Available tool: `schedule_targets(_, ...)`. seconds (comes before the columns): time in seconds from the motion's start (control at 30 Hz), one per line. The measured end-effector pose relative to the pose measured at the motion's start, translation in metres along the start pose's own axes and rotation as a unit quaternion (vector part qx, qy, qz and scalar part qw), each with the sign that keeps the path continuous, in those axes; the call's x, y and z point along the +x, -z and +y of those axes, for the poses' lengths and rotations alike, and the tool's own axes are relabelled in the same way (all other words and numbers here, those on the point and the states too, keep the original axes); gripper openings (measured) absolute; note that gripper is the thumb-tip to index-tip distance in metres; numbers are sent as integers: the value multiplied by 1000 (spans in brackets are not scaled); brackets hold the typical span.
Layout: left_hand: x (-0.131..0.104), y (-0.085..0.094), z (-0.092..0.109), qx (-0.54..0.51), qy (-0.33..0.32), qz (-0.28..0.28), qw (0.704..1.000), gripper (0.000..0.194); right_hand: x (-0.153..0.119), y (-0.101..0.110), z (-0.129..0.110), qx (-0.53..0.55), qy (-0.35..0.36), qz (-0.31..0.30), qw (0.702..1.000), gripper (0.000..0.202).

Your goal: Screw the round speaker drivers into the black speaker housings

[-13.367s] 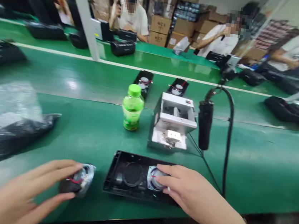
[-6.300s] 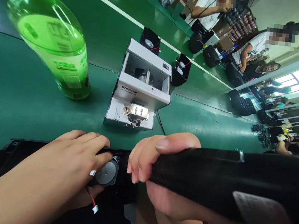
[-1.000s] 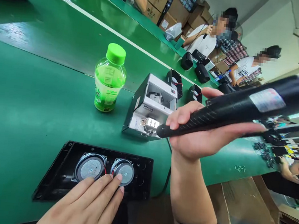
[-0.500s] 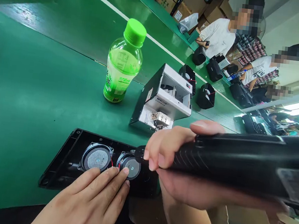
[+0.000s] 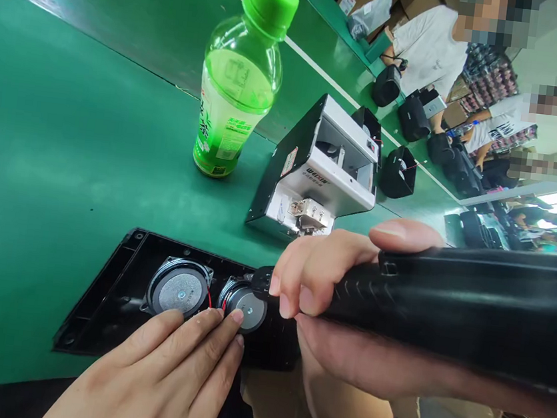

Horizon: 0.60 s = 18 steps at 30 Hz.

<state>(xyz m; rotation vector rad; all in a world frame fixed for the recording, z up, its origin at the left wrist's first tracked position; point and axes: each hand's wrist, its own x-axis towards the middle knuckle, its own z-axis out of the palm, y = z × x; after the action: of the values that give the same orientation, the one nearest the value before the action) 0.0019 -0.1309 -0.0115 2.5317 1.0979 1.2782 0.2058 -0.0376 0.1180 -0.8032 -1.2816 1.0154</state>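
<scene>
A black plastic speaker panel (image 5: 97,302) lies on the green table with two round speaker drivers set in it, the left driver (image 5: 181,290) and the right driver (image 5: 251,312). Red wires show between them. My left hand (image 5: 159,370) rests flat with fingers stretched out, its fingertips touching the right driver's edge and the wires. Wrapped round a black electric screwdriver (image 5: 438,308) is my right hand (image 5: 321,274). The screwdriver's nose reaches the top edge of the right driver; its bit tip is too small to make out.
A green-capped drink bottle (image 5: 240,84) stands beyond the panel. To its right is a white and black WEIXIN machine (image 5: 323,174), with black speaker housings (image 5: 398,172) behind it. Several people are across the table, one in a white shirt (image 5: 430,48). Cardboard (image 5: 281,404) shows below the table edge.
The view has moved closer, so bottle and machine look larger. My left hand stays on the panel, and the screwdriver stays at the right driver's edge.
</scene>
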Motion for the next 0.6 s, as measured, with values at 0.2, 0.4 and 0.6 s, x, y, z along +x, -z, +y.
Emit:
schedule_targets(0.2, 0, -2, 1, -6, 6, 12, 1000, 41, -4, 3, 1, -26, -2, -15, 1000, 38)
schedule_targets(0.4, -2, -1, 1, -3, 4, 4, 1000, 41, 0, 5, -1, -14, -15, -5, 1000, 31)
schedule_targets(0.6, -3, -1, 3, 1, 4, 1, 1000, 44, 4, -1, 1, 3, -21, 21, 1000, 44)
